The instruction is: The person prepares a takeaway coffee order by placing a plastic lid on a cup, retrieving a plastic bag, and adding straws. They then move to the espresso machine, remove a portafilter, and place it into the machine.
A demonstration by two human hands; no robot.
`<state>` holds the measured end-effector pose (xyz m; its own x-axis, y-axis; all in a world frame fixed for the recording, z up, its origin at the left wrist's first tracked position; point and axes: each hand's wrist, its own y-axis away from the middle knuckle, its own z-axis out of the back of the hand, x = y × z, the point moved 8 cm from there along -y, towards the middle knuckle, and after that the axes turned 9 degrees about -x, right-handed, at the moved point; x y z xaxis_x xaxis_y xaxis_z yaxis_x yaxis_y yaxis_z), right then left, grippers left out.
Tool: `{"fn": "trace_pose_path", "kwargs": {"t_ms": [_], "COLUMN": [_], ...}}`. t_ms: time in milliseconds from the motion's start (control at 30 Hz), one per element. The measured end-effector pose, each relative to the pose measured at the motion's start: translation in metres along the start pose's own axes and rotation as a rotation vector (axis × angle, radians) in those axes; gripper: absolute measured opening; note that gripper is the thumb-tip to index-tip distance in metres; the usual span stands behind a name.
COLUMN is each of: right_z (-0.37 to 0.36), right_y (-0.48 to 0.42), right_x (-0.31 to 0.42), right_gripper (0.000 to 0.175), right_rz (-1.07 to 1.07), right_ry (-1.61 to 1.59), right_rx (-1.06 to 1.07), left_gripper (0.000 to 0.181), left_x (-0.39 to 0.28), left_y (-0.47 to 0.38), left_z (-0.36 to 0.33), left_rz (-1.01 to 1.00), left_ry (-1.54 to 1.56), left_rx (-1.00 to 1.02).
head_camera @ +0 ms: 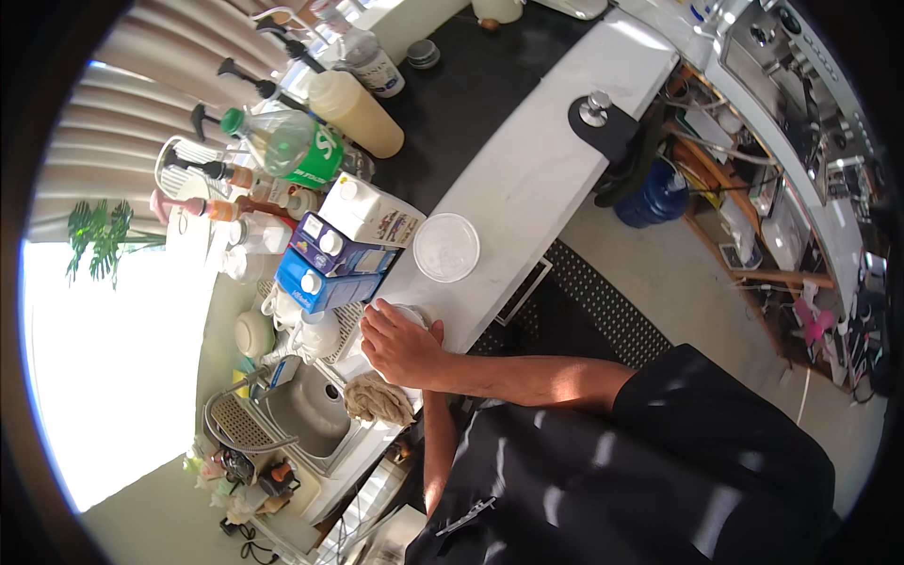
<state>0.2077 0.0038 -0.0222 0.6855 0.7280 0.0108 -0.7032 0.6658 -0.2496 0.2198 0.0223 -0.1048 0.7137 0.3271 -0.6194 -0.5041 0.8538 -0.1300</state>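
Note:
My right hand lies palm down over a round container, its fingers bent over the near side; only part of the pale rim shows. My left forearm comes up from below, and my left hand is mostly hidden under the right. A digit shows at the container's right side; whose it is cannot be told for certain. A clear round lid or shallow tub sits on the white counter just beyond. A crumpled brown cloth lies beside my right hand, near the sink.
Blue, purple and white cartons stand left of the lid. Behind them are a green-capped soda bottle and several pump bottles. A steel sink with a faucet lies lower left. A metal tamper stands at the counter's edge.

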Motion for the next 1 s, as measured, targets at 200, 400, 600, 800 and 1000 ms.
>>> {"fn": "trace_pose_path", "kwargs": {"t_ms": [200, 400, 600, 800, 1000], "right_z": [0.001, 0.082, 0.093, -0.019, -0.048], "right_y": [0.020, 0.007, 0.106, 0.122, 0.074], "right_x": [0.001, -0.043, -0.239, -0.228, -0.210], "right_gripper": [0.081, 0.057, 0.057, 0.105, 0.099], "right_rz": [0.170, -0.081, -0.718, -0.667, -0.665], "right_ry": [0.953, -0.411, -1.099, -1.042, -1.243], "right_rx": [0.189, -0.300, -0.846, -0.391, -0.718], "left_gripper": [0.082, 0.079, 0.068, 0.084, 0.098], "left_x": [0.030, 0.037, 0.004, -0.059, -0.124], "left_y": [0.025, 0.014, -0.004, -0.040, -0.071], "left_z": [-0.007, -0.019, 0.007, 0.079, 0.161], "left_rz": [0.131, 0.230, 0.069, -0.146, -0.301], "left_ry": [0.444, 0.690, 0.754, 1.044, 1.097], "left_rx": [0.174, 0.287, 0.152, 0.382, 0.483]}}
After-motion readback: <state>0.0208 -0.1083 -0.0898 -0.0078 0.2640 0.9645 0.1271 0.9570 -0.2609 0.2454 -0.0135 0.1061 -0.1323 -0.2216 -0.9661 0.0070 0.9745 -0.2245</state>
